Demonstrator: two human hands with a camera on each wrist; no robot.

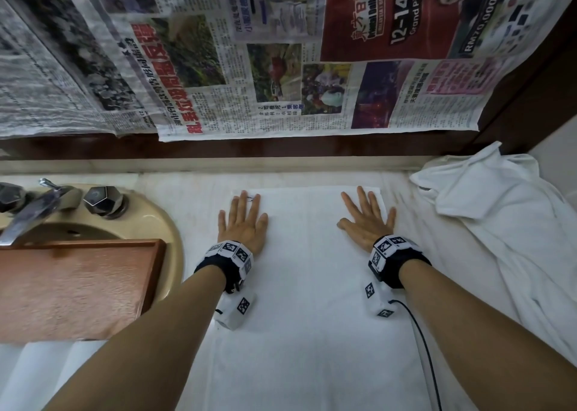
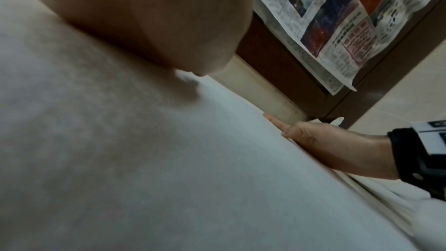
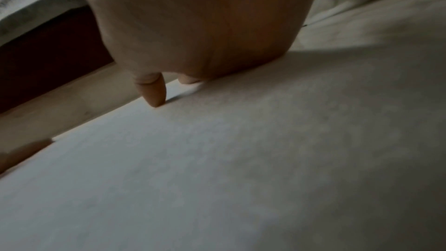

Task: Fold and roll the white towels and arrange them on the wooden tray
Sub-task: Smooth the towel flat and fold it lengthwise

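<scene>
A white towel point(image 1: 306, 273) lies spread flat on the counter, its long side running toward me. My left hand point(image 1: 243, 220) presses palm-down near its far left corner, fingers straight and spread. My right hand point(image 1: 367, 220) presses flat the same way near the far right corner. The left wrist view shows the towel point(image 2: 169, 159) filling the frame, with the right hand point(image 2: 337, 144) lying flat on its far edge. In the right wrist view a straight fingertip point(image 3: 155, 96) touches the towel point(image 3: 241, 159). The wooden tray point(image 1: 75, 289) sits over the basin at left and holds nothing.
A crumpled white towel point(image 1: 487, 198) lies heaped at the right, with more white cloth point(image 1: 530, 301) running down that side. A faucet point(image 1: 28, 214) and knob point(image 1: 103, 200) stand at the beige sink point(image 1: 168, 232). Newspaper point(image 1: 281, 82) covers the back wall.
</scene>
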